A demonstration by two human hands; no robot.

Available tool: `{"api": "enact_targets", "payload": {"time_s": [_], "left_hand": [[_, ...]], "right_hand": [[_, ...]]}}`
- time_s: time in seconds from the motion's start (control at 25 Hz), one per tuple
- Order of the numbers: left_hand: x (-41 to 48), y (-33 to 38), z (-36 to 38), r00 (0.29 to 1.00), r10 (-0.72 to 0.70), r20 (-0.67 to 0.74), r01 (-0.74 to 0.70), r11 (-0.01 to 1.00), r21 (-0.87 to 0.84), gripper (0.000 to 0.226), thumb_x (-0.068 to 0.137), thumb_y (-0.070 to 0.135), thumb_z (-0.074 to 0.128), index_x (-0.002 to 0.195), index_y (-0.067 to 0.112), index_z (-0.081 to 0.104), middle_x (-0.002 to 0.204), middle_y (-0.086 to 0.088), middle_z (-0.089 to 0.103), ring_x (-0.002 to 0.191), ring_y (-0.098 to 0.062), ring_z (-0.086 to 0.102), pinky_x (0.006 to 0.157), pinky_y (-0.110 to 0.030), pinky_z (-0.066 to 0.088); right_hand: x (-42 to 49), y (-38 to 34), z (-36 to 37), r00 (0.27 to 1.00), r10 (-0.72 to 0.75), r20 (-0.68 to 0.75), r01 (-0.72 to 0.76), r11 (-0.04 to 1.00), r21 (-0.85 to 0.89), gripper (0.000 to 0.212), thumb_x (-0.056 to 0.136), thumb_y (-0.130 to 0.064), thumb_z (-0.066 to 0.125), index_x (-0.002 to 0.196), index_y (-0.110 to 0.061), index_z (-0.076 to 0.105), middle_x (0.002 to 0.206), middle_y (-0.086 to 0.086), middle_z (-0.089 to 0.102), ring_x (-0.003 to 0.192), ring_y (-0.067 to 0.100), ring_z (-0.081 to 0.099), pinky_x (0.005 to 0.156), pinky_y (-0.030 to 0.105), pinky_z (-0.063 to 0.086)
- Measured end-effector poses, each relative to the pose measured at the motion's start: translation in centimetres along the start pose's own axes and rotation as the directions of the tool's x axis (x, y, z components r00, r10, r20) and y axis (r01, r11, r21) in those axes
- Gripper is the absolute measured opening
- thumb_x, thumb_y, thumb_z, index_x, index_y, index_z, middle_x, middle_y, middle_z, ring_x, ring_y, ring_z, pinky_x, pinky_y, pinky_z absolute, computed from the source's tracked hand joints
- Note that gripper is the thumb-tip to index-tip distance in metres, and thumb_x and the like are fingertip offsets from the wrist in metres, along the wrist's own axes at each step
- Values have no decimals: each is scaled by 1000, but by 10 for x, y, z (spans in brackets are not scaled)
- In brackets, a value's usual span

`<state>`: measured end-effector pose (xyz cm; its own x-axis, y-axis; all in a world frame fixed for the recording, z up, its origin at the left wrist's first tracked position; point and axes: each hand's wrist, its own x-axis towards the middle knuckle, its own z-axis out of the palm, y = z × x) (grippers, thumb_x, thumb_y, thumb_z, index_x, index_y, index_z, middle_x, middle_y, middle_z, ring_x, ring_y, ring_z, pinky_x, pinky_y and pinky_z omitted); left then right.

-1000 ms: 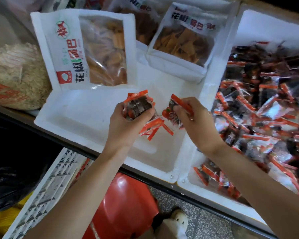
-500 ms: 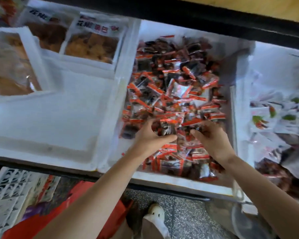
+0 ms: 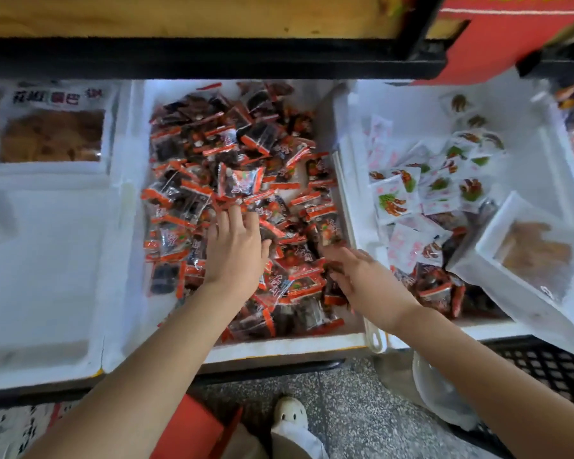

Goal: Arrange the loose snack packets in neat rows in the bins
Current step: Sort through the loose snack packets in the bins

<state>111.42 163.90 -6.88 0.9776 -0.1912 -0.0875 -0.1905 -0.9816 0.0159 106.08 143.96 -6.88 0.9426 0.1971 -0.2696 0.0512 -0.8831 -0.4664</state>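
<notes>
Spread and pressed palm-down: fingers (image 3: 226,223) of the left hand (image 3: 236,253), on the heaped snack packets (image 3: 232,154). Blurred, grip impossible to tell: right hand (image 3: 368,279) at 4 o'clock. Loose in the middle bin (image 3: 279,349), unsorted; white packets (image 3: 395,197) at 3 o'clock.

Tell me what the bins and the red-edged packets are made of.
Bins: probably expanded foam; thick, matte white walls with soft rounded rims.
Packets: thin clear plastic film, glossy; glare streaks, and dark contents show through between red printed edges.
</notes>
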Motion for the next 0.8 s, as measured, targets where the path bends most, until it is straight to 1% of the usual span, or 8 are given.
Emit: {"api": "enact_targets", "payload": {"time_s": [0.08, 0.2, 0.32, 0.4, 0.52, 0.6, 0.68, 0.8], "left_hand": [[-5, 13, -4, 979, 157, -128, -158, 987, 5, 36, 90, 24, 65, 120, 6, 58, 117, -16, 56, 109, -34, 52, 94, -48, 45], [-13, 47, -6, 931, 325, -165, -341, 937, -81, 24, 84, 18, 67, 107, 8, 65, 105, -12, 59, 102, -34, 54, 88, -48, 42], [-14, 100, -17, 879, 436, -193, -463, 877, -130, 23, 84, 21, 65, 104, 10, 66, 101, -9, 59, 99, -32, 54, 84, -44, 37], [-10, 140, -26, 866, 482, -137, -501, 840, -211, 27, 92, 25, 56, 116, 13, 61, 112, -7, 56, 109, -30, 51, 90, -43, 35], [9, 204, -32, 844, 530, -75, -524, 788, -323, 32, 100, 28, 43, 128, 15, 52, 128, -5, 48, 122, -26, 42, 101, -39, 31], [25, 244, -33, 840, 541, -43, -502, 745, -440, 32, 100, 26, 44, 130, 14, 51, 130, -5, 47, 123, -25, 43, 103, -41, 35], [44, 285, -29, 845, 535, 11, -458, 734, -502, 32, 101, 24, 45, 131, 14, 49, 132, -6, 46, 122, -26, 45, 102, -43, 38], [67, 340, -21, 809, 585, 57, -502, 739, -448, 41, 102, 25, 42, 141, 13, 40, 144, -7, 40, 129, -28, 41, 104, -43, 37]], "right_hand": [[-22, 2, -11, 994, -10, -109, 8, 1000, -15, 39, 93, -12, 49, 131, -17, 49, 118, 5, 55, 111, 27, 51, 91, 39, 44], [-62, 13, -26, 957, 56, -283, -40, 997, 61, 25, 92, -8, 53, 115, -13, 59, 99, -2, 59, 97, 25, 58, 80, 32, 44], [-98, 43, -44, 893, 170, -417, -132, 984, 119, 26, 92, -9, 54, 117, -14, 57, 103, 0, 62, 94, 22, 58, 75, 29, 42], [-113, 71, -58, 820, 258, -512, -196, 965, 172, 25, 92, -10, 53, 117, -12, 55, 103, 2, 58, 94, 21, 56, 79, 30, 43], [-131, 120, -73, 626, 454, -634, -322, 891, 321, 20, 93, -12, 53, 111, -5, 53, 103, 9, 56, 98, 27, 54, 89, 45, 44], [-137, 157, -76, 545, 549, -633, -494, 821, 287, 33, 93, -19, 55, 119, 2, 50, 115, 21, 53, 110, 39, 46, 96, 45, 34], [-141, 200, -79, 553, 608, -570, -627, 754, 196, 52, 94, -32, 51, 130, 4, 43, 129, 28, 46, 120, 43, 39, 101, 43, 24], [-142, 252, -88, 507, 781, -363, -707, 619, 344, 64, 94, -41, 47, 142, -3, 29, 143, 23, 34, 132, 39, 30, 109, 46, 23]]}}
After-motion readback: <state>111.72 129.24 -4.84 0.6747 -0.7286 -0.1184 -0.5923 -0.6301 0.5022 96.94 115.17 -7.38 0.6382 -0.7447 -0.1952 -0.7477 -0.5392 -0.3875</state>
